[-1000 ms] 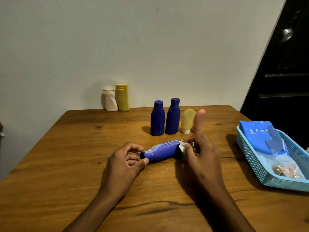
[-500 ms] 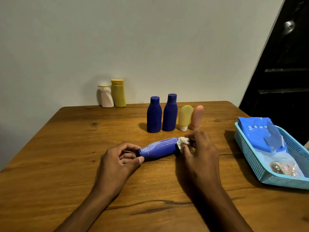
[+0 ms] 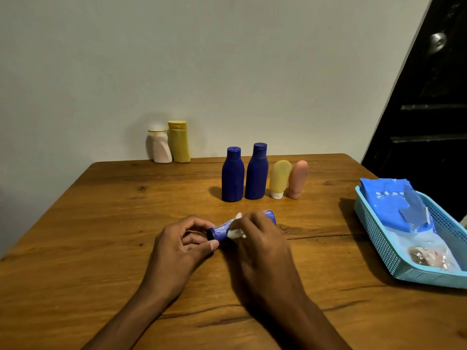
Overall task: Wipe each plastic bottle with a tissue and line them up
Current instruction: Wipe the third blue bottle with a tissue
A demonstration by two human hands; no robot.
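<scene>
Fingers (image 3: 202, 224) of the left hand (image 3: 177, 251) are curled round the cap end of a blue bottle (image 3: 221, 229) lying on its side, with the thumb pressed beneath the cap. Fingers of the right hand (image 3: 262, 246) are bent over the bottle's body, and a white tissue (image 3: 235, 233) is pinched against the plastic, bunched and showing both above and below the knuckles. The bottle's base is seen just past the right hand, pointing right.

The wooden table (image 3: 88, 248) is seen with its far edge against a pale wall (image 3: 227, 59) and its left edge running diagonally toward the viewer. Wide bare wood is left to the left of the hands and in front of them.

A light blue basket (image 3: 379, 243) is set at the right edge of the table, well apart from the hands, and a blue packet (image 3: 389, 203) and a clear wrapper with unclear contents are held inside it. A dark door (image 3: 429, 122) is seen behind it.

Beyond the hands, four bottles are lined up: two upright dark blue bottles (image 3: 232, 178) side by side, then a yellow tube (image 3: 279, 178) standing on its white cap, then a pink tube (image 3: 298, 179), the two tubes leaning together. A strip of bare wood is left between this row and the held bottle.

At the far edge by the wall, a white bottle (image 3: 159, 150) and a yellow bottle (image 3: 179, 142) are stood touching each other, apart from the row.
</scene>
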